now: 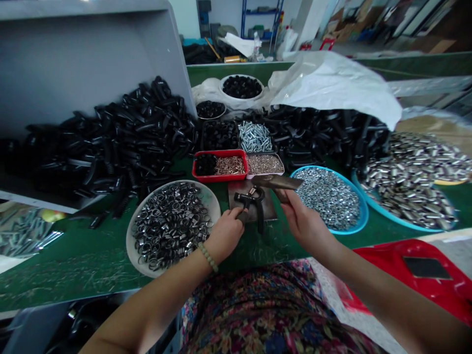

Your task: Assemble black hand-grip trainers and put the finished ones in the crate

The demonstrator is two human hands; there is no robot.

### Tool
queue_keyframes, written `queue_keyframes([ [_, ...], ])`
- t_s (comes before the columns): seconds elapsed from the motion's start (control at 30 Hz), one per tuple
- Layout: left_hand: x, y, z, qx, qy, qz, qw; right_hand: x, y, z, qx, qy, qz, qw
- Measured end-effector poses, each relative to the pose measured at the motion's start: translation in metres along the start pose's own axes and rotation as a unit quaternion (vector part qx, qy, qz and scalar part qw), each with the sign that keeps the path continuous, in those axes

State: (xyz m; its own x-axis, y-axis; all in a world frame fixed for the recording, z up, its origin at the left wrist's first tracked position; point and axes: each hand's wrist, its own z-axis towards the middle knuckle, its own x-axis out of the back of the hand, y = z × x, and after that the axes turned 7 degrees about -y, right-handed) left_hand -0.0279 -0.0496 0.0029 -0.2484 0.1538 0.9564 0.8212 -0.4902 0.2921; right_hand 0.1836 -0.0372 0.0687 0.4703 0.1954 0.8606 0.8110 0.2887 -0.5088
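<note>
On a square metal plate point(271, 212) lies a black, branched plastic part point(260, 211) with a small silver piece at its upper end. My left hand point(225, 235), with a beaded bracelet at the wrist, is closed at the plate's left edge, pinching a dark end that seems to belong to this part. My right hand point(303, 221) is wrapped round the handle of a hammer point(276, 182), whose long, worn metal head is held just above the part. The fingers of the right hand partly hide the handle.
A bowl of metal rings point(216, 196) stands left of the plate. Behind it are a red tray point(220, 179) of small pins and black pieces, and a tray of silver screws point(255, 137). Blue basins point(365, 216) of metal parts sit right. A grey bin point(177, 59) spills black parts.
</note>
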Motion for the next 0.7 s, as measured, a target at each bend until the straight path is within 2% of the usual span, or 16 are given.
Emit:
queue_keyframes([
  [0.1,0.013,-0.006,0.002,-0.01,-0.001,-0.022,1.0,-0.005,0.011,-0.003,-0.007,-0.044,-0.033,0.998],
  [0.17,0.034,-0.024,0.013,-0.006,0.016,-0.037,0.999,-0.002,0.032,-0.007,-0.024,-0.043,-0.052,0.997],
  [0.23,0.061,-0.053,0.035,0.034,0.059,-0.025,0.997,0.008,0.066,-0.013,-0.075,0.028,-0.092,0.993],
  [0.3,0.086,-0.087,0.065,0.095,0.086,0.029,0.991,0.021,0.107,-0.019,-0.154,0.1,-0.167,0.969],
  [0.4,0.107,-0.124,0.108,0.138,0.068,0.114,0.982,0.037,0.159,-0.025,-0.209,0.098,-0.253,0.94],
  [0.47,0.109,-0.132,0.128,0.144,0.057,0.151,0.976,0.038,0.17,-0.024,-0.201,0.096,-0.306,0.926],
  [0.53,0.104,-0.13,0.139,0.141,0.045,0.174,0.974,0.031,0.155,-0.018,-0.176,0.128,-0.35,0.911],
  [0.6,0.099,-0.123,0.142,0.141,0.034,0.185,0.972,0.016,0.117,-0.009,-0.14,0.151,-0.346,0.915],
  [0.63,0.097,-0.12,0.142,0.144,0.032,0.188,0.971,0.007,0.094,-0.003,-0.113,0.132,-0.319,0.932],
  [0.7,0.094,-0.114,0.142,0.149,0.03,0.188,0.97,-0.013,0.048,0.011,-0.094,0.032,-0.246,0.964],
])
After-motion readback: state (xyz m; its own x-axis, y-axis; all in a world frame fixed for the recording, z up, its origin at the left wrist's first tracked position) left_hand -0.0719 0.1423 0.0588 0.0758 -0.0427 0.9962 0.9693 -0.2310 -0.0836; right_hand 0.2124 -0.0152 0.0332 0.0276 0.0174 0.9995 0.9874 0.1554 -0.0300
